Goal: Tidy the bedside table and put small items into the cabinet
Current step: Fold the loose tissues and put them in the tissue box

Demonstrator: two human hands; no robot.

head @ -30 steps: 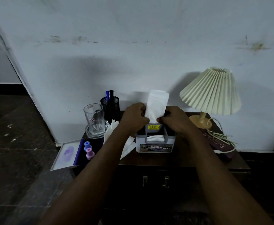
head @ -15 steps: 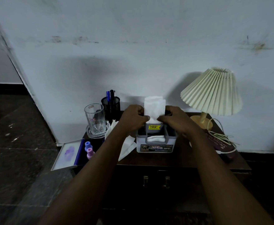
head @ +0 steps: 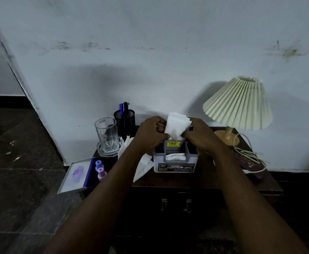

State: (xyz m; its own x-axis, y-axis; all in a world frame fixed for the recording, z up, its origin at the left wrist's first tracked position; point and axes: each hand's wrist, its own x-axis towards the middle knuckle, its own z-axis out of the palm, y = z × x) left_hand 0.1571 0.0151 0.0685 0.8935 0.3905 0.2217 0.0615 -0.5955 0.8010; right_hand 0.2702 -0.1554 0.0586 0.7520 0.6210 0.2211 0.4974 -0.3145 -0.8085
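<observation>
A white tissue stands upright over the back of a small grey caddy on the dark bedside table. My left hand grips the tissue's left edge and my right hand grips its right edge. The tissue's lower end sits in the caddy's rear slot, behind a yellow price label. A second folded tissue lies in the caddy's front compartment. More loose tissues lie on the table to the caddy's left, partly hidden by my left forearm.
A glass mug on a glass coaster and a black mesh pen holder stand at the back left. An open box holding two small bottles overhangs the left edge. A pleated lamp, its coiled cord and a purple book fill the right. Cabinet handles show below.
The tissue stood tall above the caddy a second ago. Both hands have pushed it down, so less of it shows, and its top is now crumpled and wider.
</observation>
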